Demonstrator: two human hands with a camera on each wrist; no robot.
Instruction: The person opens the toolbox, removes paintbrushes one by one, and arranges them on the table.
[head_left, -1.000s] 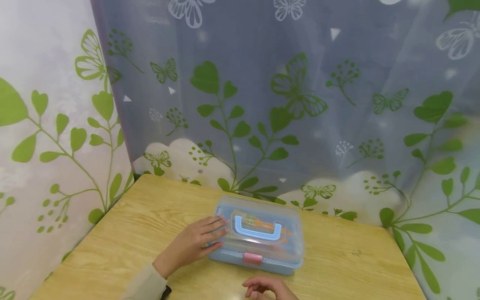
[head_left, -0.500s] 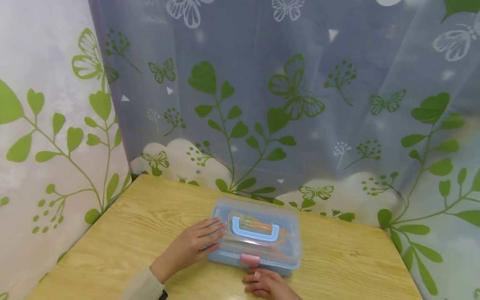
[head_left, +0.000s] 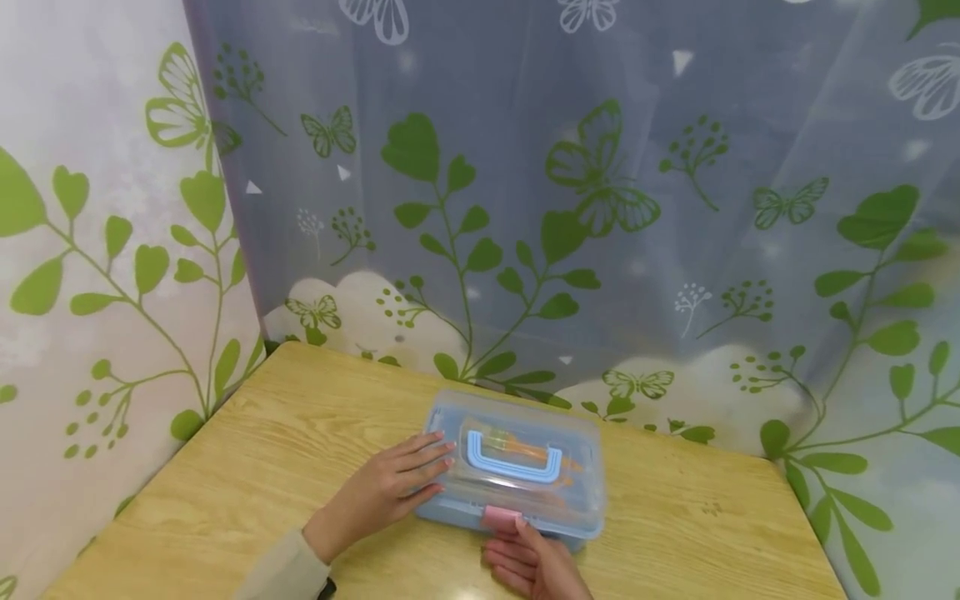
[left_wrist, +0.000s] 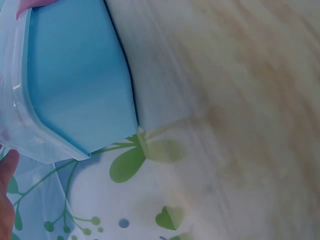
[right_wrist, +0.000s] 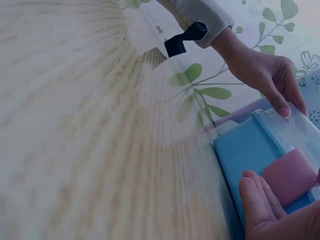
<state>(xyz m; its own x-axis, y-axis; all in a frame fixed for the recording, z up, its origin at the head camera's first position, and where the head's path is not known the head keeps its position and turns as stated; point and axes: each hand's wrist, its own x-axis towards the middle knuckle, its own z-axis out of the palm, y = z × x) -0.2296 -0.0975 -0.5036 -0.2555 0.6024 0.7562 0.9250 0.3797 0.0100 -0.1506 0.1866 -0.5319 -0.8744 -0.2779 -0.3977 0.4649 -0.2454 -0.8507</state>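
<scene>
A plastic storage box [head_left: 558, 527] with a light-blue base stands on the table, its clear lid [head_left: 585, 492] down. My left hand [head_left: 382, 487] rests on the lid's left side with straight fingers. At the front, the thumb of my right hand [head_left: 540, 567] touches the right end of the pink latch [head_left: 498, 518]. The other right fingers lie extended just below the latch. In the right wrist view these fingers [right_wrist: 255, 200] are beside the pink latch [right_wrist: 290, 175], and the left hand [right_wrist: 265, 75] is at the lid's far end.
A blue carrying handle [head_left: 513, 475] lies folded on the lid. Orange-handled things, possibly brushes [head_left: 517, 447], show through it. The wooden table [head_left: 675, 533] meets patterned fabric [head_left: 510, 208] at the back and sides. A dark band [right_wrist: 185, 39] is at the left wrist.
My right hand has moved up from the table front to the box's front, and its thumb has come onto the pink latch. The left hand stays on the lid.
</scene>
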